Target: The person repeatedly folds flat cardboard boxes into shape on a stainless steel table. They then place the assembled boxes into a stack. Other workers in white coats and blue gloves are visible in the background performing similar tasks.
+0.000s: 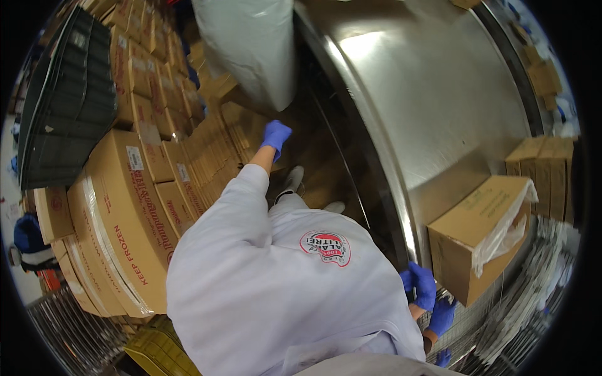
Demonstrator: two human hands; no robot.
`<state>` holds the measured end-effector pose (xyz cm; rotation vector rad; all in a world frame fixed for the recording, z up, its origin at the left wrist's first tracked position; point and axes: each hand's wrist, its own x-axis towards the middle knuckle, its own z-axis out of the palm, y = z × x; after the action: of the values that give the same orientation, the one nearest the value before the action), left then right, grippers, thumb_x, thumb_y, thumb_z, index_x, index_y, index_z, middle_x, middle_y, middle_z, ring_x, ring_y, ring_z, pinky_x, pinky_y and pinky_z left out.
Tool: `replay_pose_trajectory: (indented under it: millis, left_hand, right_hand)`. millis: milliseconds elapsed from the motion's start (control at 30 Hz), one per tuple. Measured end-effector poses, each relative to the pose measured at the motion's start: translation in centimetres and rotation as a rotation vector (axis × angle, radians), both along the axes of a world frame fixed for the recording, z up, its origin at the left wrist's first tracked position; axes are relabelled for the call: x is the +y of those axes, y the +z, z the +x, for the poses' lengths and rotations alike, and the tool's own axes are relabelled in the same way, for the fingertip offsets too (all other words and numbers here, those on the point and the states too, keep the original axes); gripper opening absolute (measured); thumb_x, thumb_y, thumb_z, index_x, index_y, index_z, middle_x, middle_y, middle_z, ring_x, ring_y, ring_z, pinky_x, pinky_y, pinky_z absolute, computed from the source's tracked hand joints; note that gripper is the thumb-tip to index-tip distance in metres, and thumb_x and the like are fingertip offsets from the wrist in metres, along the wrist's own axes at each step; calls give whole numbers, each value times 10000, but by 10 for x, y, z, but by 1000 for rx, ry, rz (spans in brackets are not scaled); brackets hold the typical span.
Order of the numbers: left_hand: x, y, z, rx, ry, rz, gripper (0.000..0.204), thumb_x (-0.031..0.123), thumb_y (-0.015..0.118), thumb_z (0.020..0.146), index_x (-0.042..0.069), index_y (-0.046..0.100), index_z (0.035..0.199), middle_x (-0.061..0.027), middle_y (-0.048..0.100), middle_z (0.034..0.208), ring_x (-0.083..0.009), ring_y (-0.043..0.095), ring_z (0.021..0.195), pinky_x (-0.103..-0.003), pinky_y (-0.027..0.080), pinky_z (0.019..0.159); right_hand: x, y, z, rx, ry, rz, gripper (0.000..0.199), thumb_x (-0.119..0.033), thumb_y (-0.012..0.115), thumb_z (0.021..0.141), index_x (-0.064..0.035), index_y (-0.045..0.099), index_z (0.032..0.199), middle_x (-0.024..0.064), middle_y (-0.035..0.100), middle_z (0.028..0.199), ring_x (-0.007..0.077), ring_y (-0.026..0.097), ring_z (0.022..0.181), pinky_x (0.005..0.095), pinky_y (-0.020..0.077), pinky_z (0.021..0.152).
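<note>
My left hand (276, 136), in a blue glove, is held out in front of my white coat (251, 269). Its fingers are curled into a fist, and nothing shows in it. Just beyond hangs a large white plastic-covered shape (254, 50), apart from the hand. My right hand (421, 285), also blue-gloved, is low at my right side by the steel table's edge (401, 219). Its fingers are curled, and what they hold, if anything, is hidden. Right beside it is another blue-gloved hand (443, 315), seemingly someone else's.
Cardboard cartons (119, 219) with red print are stacked on my left, beside flattened cardboard (210, 153) and a dark plastic crate (69, 94). A yellow crate (160, 351) is low left. An opened carton (476, 235) with plastic lining stands right, near more boxes (542, 169).
</note>
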<state>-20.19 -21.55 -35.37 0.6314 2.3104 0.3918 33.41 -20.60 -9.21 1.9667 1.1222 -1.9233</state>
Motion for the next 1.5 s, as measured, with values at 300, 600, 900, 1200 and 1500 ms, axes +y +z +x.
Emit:
replay_pose_trajectory:
  millis: [300,600,900,1200,1500]
  left_hand:
    - [-62,-10,-16,279,493,-220,942,304,721,658,13,165,1361,-154,278,1356,-320,355,1170,-428,391,933]
    - [-46,-62,-25,274,690,-50,644,49,539,797,5,208,1348,-198,492,1101,-354,541,958,-401,490,776]
    - [-97,29,-15,172,620,111,454,160,646,643,79,529,1075,-215,558,1035,-363,552,979,-437,460,817]
    - [-147,402,28,538,-430,363,473,107,633,582,67,561,1048,-169,598,912,-357,560,903,-423,458,770]
    - [-27,540,67,1533,-450,1423,510,224,702,639,87,510,1092,-109,548,972,-305,527,950,-423,383,870]
  right_hand:
    - [85,-36,-175,35,308,249,336,-294,524,879,21,643,885,109,665,795,157,613,619,270,460,565]
    - [103,-40,-271,35,561,335,308,-298,568,855,-33,636,997,37,654,888,111,603,737,238,446,654]
    - [116,-79,-314,439,668,561,391,-160,650,803,9,546,1141,104,612,1040,171,591,903,279,462,795]
    - [97,-101,-377,1013,698,868,971,-53,805,514,-13,287,1334,141,350,1337,230,359,1204,338,286,1012]
    - [166,29,-282,1123,-258,842,467,-249,623,825,62,516,1156,160,560,1095,242,557,931,366,473,805]
